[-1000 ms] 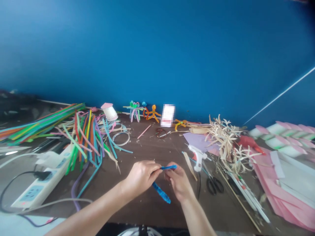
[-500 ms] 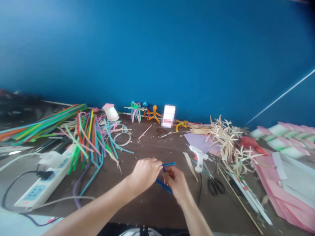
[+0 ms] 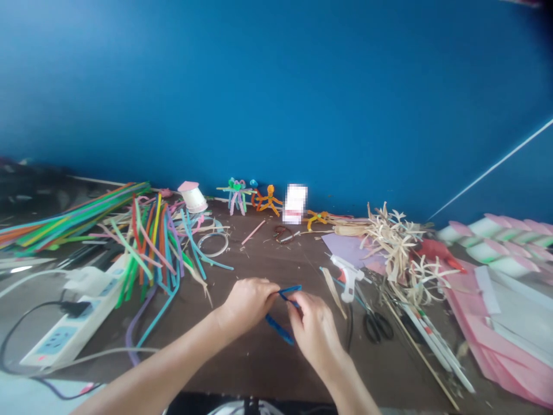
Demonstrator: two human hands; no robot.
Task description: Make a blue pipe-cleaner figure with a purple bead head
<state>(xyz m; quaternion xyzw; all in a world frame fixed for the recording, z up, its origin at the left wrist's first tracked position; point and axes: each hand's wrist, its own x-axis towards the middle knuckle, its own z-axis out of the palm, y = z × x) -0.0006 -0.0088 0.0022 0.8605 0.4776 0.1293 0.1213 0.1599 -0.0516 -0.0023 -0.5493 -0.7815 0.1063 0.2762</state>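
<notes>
Over the front middle of the dark table, both my hands are on a blue pipe cleaner (image 3: 280, 330) bent into several sections. My left hand (image 3: 252, 301) is closed, pinching the pipe cleaner between thumb and fingers; one section hangs below it. My right hand (image 3: 314, 323) is closed too, its thumb and forefinger pinching a short stretch just right of the left fingertips. A short blue end sticks out above, between the two hands. The fingertips of the left hand are partly hidden behind its back.
Colourful pipe cleaners (image 3: 149, 245) and a power strip (image 3: 80, 317) lie on the left. A white glue gun (image 3: 349, 276), black-handled scissors (image 3: 377, 325) and dried husk strips (image 3: 393, 245) are on the right. Pipe-cleaner figures (image 3: 269, 200) stand along the blue wall.
My left hand has shifted slightly left and my right hand has turned, its back now more upward. The hanging blue section has moved left with them.
</notes>
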